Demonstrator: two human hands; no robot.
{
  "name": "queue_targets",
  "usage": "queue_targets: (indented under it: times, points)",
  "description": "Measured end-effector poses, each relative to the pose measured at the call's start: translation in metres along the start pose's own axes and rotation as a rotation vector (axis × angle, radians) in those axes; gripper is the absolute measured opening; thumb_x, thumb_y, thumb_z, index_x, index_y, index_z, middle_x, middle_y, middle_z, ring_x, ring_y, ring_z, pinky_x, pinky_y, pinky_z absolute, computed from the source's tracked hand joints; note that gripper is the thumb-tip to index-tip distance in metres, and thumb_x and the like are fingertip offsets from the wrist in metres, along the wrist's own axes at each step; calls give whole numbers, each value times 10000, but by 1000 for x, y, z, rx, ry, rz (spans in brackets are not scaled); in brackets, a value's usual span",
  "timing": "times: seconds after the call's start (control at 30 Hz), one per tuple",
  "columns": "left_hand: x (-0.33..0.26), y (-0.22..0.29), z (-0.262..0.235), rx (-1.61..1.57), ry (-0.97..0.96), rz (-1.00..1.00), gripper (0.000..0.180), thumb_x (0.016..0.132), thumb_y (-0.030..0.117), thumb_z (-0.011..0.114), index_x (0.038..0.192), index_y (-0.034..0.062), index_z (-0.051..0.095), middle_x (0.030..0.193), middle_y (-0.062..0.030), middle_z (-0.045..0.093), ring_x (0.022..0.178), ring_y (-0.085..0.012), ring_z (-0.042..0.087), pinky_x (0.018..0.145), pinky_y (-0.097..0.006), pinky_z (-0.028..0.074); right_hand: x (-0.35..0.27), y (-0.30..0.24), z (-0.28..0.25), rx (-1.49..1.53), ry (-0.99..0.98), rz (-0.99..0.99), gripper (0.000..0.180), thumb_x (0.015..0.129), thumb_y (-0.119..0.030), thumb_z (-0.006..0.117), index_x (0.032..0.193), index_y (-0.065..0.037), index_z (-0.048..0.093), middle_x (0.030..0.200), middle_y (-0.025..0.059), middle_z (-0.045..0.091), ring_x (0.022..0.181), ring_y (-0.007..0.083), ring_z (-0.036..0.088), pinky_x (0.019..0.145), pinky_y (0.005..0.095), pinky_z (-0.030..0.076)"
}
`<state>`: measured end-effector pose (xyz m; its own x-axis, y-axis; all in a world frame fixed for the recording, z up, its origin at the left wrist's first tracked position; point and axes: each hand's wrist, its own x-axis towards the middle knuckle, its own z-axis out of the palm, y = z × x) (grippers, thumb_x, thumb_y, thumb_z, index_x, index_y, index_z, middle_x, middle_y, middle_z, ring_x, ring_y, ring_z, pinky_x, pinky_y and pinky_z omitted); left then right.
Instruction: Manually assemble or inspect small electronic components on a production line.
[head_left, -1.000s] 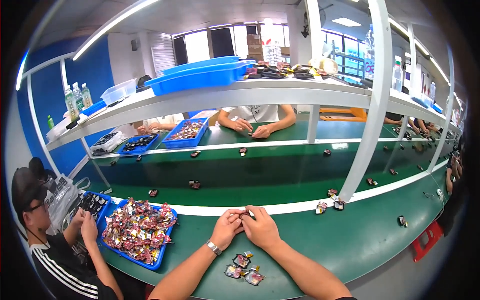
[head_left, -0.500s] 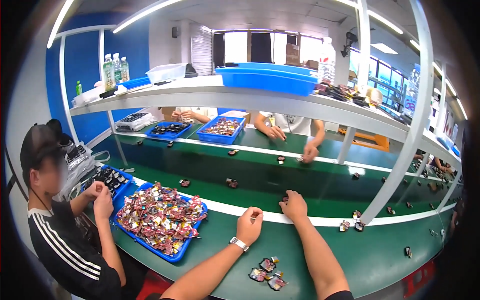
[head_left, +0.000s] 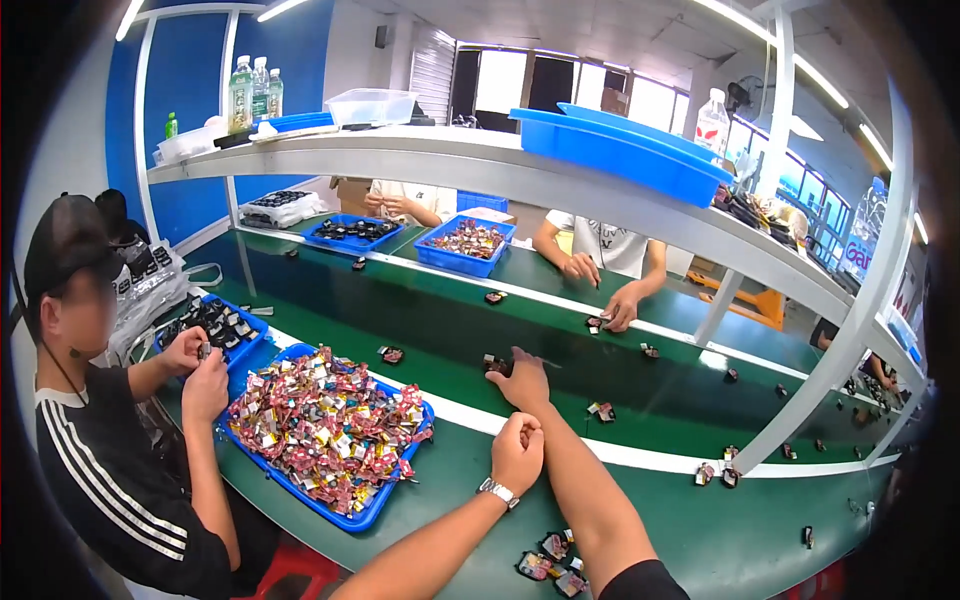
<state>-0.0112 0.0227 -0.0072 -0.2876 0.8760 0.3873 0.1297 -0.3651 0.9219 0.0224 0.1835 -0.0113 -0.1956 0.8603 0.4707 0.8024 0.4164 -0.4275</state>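
Note:
My right hand (head_left: 526, 384) stretches over the dark green belt, fingers apart, its thumb side touching a small dark electronic part (head_left: 494, 365). Whether it grips the part is not plain; the fingers look spread. My left hand (head_left: 518, 455), with a metal watch at the wrist, is closed beside my right forearm above the near white edge. What its fingers hold, if anything, is hidden. Another small part with a pale label (head_left: 602, 411) lies on the belt to the right. Several similar parts (head_left: 556, 565) lie in a group on the green table near my right forearm.
A blue tray (head_left: 352, 522) heaped with small reddish parts stands at left. Beside it a person (head_left: 110, 450) handles a small piece near a tray of black parts (head_left: 213, 328). Opposite, another person's hand (head_left: 622, 308) touches a part. A white shelf (head_left: 440, 150) spans overhead.
My right hand has moved left across the belt to another part, leaving one part lying on the belt. My left hand stays closed, now against my right forearm. The view has turned slightly.

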Motion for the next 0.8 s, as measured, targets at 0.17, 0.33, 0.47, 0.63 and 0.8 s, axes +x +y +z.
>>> queue_targets:
  times: [0.17, 0.33, 0.47, 0.63, 0.8]
  points:
    - [-1, -2, 0, -72, 5, -48, 54, 875, 21, 590, 918, 25, 558, 749, -24, 597, 666, -80, 556, 629, -245, 478, -2, 1, -5, 123, -36, 18, 640, 702, -300, 797, 1237, -19, 583, 1050, 158, 671, 1044, 337, 603, 926, 422, 484]
    - [0, -2, 1, -35, 74, 27, 65, 874, 35, 594, 924, 26, 554, 761, -22, 586, 680, -97, 546, 634, -266, 474, -43, 36, -62, 493, 9, 52, 599, 687, -175, 817, 1217, -11, 595, 1015, 95, 711, 868, 210, 686, 795, 334, 536]
    - [4, -9, -11, -87, 13, -45, 58, 932, 95, 552, 939, 37, 555, 776, -20, 590, 650, -82, 528, 597, -247, 461, -120, 34, -137, 472, -134, -5, 649, 697, -148, 823, 1283, -84, 552, 1086, 74, 680, 1028, 239, 614, 872, 357, 505]
    - [-4, 13, -1, -351, -808, -531, 358, 1027, 239, 454, 1256, -15, 558, 1036, -83, 649, 858, -114, 614, 709, -275, 512, -191, 30, -190, 404, -176, -147, 702, 703, -145, 823, 1335, -94, 520, 1181, 92, 623, 1108, 278, 539, 949, 373, 466]
    - [-10, 16, -2, -428, -862, -600, 388, 1017, 191, 470, 1353, -4, 481, 1181, -94, 629, 1080, -184, 615, 949, -305, 499, -197, 34, -195, 344, -147, -162, 728, 705, -159, 827, 1362, -132, 515, 1260, 98, 585, 1170, 279, 519, 1045, 396, 410]
